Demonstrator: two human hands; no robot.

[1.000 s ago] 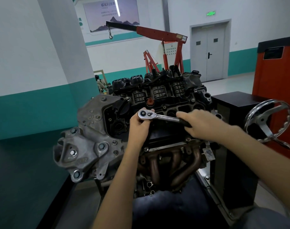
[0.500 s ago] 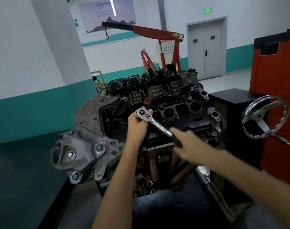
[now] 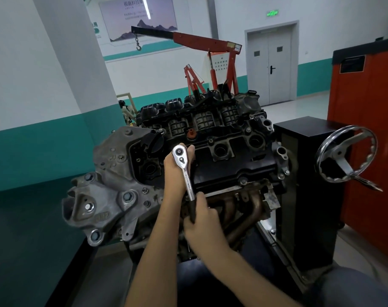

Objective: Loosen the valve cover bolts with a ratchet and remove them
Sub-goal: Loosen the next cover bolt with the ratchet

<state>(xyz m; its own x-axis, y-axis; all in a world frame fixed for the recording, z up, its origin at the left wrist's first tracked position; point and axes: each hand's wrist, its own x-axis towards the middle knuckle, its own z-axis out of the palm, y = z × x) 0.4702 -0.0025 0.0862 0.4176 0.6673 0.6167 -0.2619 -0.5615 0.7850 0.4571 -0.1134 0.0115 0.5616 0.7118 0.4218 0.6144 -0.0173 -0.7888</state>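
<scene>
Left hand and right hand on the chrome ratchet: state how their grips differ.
The left hand holds the round head of the chrome, black-gripped ratchet, over the black valve cover; the right hand grips the handle end, nearer the person. The left hand's fingers cup the head; the right hand's wrap the grip. Both hold one ratchet.

ratchet [image 3: 184, 171]: chrome, black grip, head at cover's left end, handle toward camera | valve cover [image 3: 232, 168]: black, in place

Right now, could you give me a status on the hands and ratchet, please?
Left hand holds ratchet head at valve cover. Right hand grips handle. Nothing in the way.
</scene>
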